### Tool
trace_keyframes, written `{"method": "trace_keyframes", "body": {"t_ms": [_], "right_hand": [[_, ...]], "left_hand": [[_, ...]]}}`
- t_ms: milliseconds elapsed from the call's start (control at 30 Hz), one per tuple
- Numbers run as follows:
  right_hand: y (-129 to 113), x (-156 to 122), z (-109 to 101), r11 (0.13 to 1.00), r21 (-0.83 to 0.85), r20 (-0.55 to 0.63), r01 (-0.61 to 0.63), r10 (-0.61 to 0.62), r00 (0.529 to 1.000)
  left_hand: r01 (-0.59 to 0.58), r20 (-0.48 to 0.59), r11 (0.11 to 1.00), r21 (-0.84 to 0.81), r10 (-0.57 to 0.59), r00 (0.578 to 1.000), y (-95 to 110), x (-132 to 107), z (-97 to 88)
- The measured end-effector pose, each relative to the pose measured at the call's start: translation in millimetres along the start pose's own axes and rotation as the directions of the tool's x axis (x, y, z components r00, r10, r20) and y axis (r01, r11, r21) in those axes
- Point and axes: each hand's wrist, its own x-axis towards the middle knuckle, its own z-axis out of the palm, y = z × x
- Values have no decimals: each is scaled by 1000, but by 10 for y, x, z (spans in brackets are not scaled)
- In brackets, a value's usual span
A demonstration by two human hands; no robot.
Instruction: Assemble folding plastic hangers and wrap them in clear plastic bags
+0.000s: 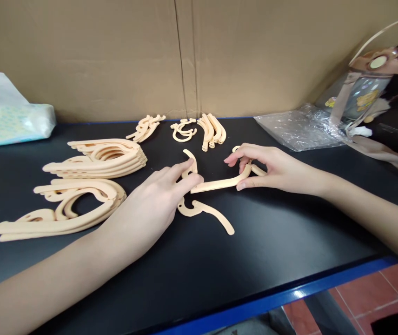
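From the head view, you hold a long, slim, peach-coloured curved strip [220,183] between your two hands, just above the dark bench [272,242]; it is flat, matte and gently bowed, rising toward its right end. Your right hand [272,168] has its grip closed on the strip's right end, thumb underneath and fingers curled over the top, with another small piece of the same material partly hidden under the palm. Your left hand [157,204] pinches the strip's left end between thumb and forefinger, a narrow grip, and a short hooked piece [190,164] stands up just behind those fingertips. Directly below the strip, lying flat on the bench and apart from it, is a hook-shaped part [204,213] with a long tail pointing right. To your left lie two stacks of large curved pieces [80,186], near your left forearm; three small heaps of curved parts [199,129] sit farther back by the cardboard wall [185,56]. A crumpled clear plastic bag [298,128] and a dark bag [390,97] crowd the right rear corner. The bench's blue edge [289,295] runs close in front of you, and the stretch between it and your hands is open.
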Motion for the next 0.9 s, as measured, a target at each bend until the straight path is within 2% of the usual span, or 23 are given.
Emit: {"method": "trace_keyframes", "body": {"t_ms": [233,367,533,700,900], "right_hand": [[-56,-15,47,1000,5,-32,22,-22,999],[-109,-24,61,1000,25,-30,9,-8,1000],[-140,-23,78,999,53,-18,11,-10,1000],[-136,-20,116,999,39,12,36,-37,999],[-170,-34,156,998,-32,19,54,-53,998]], "left_hand": [[60,28,973,-222,-55,998,68,61,-68],[6,-16,955,-296,-11,1000,30,49,-48],[-39,-13,947,-319,36,999,55,26,-74],[52,5,942,-332,-54,999,145,25,-120],[-3,-38,965,-263,-7,999,137,38,-74]]}}
